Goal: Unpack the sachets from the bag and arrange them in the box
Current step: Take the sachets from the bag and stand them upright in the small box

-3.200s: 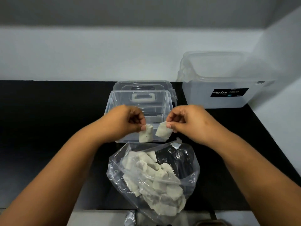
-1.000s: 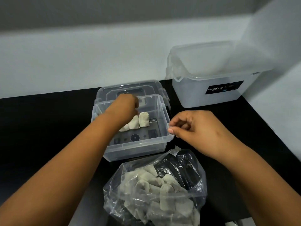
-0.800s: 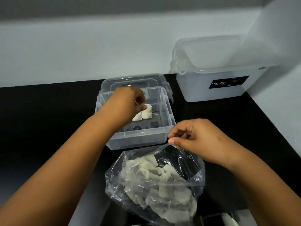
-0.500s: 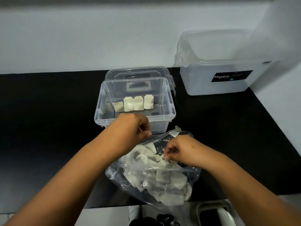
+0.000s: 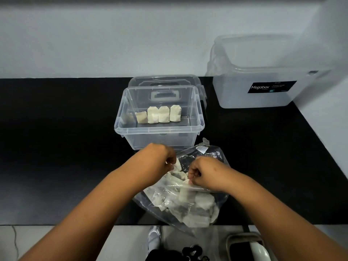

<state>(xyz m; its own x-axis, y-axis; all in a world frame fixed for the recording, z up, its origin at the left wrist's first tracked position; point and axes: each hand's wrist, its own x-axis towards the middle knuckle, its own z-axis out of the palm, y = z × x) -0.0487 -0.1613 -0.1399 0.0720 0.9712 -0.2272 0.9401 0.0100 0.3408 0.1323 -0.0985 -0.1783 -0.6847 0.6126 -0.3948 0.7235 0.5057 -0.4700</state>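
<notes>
"Megabox" reads in white on a black label (image 5: pixel 271 87) on the far-right lidded container (image 5: pixel 263 98); its smaller print is illegible.

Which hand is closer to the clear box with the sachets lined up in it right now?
Left. The left hand is just in front of the clear box, near its front wall, pinching a sachet. The right hand sits farther back and rightward, over the bag.

Right hand's (image 5: pixel 206 174) fingertips hidden in the bag (image 5: pixel 188 202) — grasp unclear; label (image 5: pixel 271 87) small print unreadable.
</notes>
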